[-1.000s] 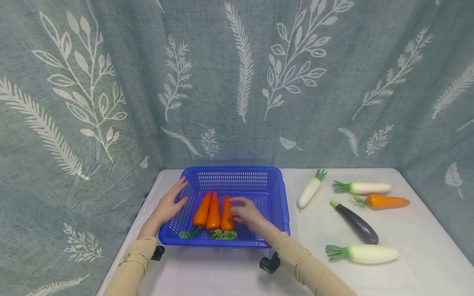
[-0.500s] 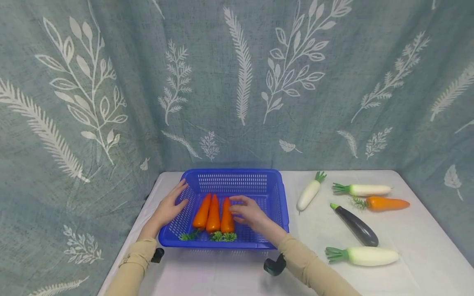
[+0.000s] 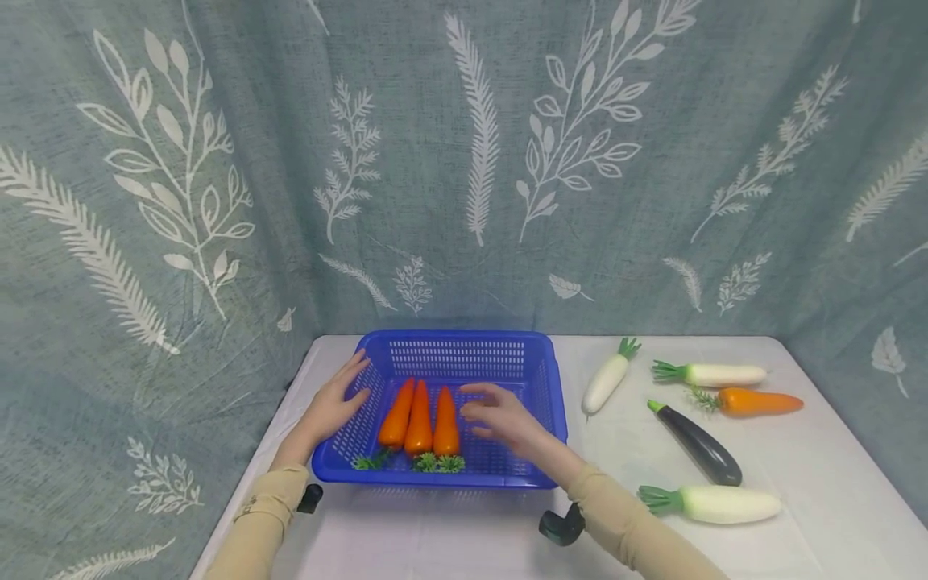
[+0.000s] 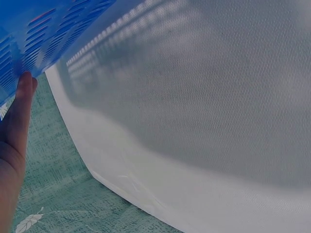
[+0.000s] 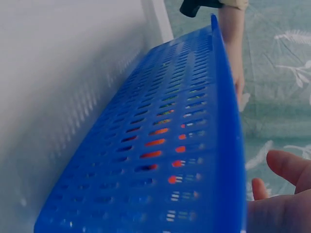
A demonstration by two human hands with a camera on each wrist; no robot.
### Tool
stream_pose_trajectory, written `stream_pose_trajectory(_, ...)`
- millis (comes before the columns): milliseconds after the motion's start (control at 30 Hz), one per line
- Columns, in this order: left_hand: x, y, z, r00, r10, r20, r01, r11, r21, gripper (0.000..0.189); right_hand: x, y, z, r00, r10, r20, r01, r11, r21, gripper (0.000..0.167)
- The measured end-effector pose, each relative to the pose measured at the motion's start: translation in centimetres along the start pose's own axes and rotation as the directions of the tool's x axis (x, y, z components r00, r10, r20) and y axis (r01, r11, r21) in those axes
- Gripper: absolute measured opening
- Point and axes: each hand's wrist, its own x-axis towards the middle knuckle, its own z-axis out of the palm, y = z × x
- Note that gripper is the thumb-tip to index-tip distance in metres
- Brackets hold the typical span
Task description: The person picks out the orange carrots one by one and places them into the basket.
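Observation:
Three orange carrots with green tops, a left one [image 3: 396,419], a middle one [image 3: 419,423] and a right one [image 3: 445,427], lie side by side in a blue plastic basket [image 3: 464,480]. At the basket's left side, my left hand [image 3: 326,411] has its fingers extended along the wall; in the left wrist view its fingertips meet the slotted blue side. My right hand [image 3: 503,417] hovers over the basket's right half, just right of the carrots, fingers loosely bent and nothing between them. The right wrist view shows this hand [image 5: 286,199] beyond the basket's rim.
On the white table [image 3: 435,540], right of the basket, lie a white radish [image 3: 607,380], another radish [image 3: 725,372], a carrot [image 3: 757,402], an eggplant [image 3: 699,445] and a large radish [image 3: 728,504]. A grey-green patterned curtain [image 3: 435,161] stands behind.
My right hand has shifted right, away from the rightmost carrot, and its forearm has swung right too. The left hand, basket and vegetables stay in place.

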Motion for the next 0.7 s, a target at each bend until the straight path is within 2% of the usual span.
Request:
stream_pose_trajectory(200,-0.1,0.0,-0.1,1.000,-0.011,0.002,0.011,1.000,0.000,0.053,-0.8,-0.4,-0.8,0.999,-0.045,-0.028,0.043,0.996,-0.082,0.043)
stream_pose_trajectory(400,-0.2,0.1,-0.1,1.000,-0.016,0.007,0.016,1.000,-0.010,0.053,-1.6,-0.7,-1.7,0.997,-0.058,-0.054,0.051,0.991,-0.121,0.043)
stream_pose_trajectory(700,-0.3,0.0,-0.2,1.000,0.003,0.004,-0.003,1.000,-0.015,0.053,-2.8,-1.2,-3.0,0.987,-0.130,-0.096,0.116,0.984,-0.138,0.043)
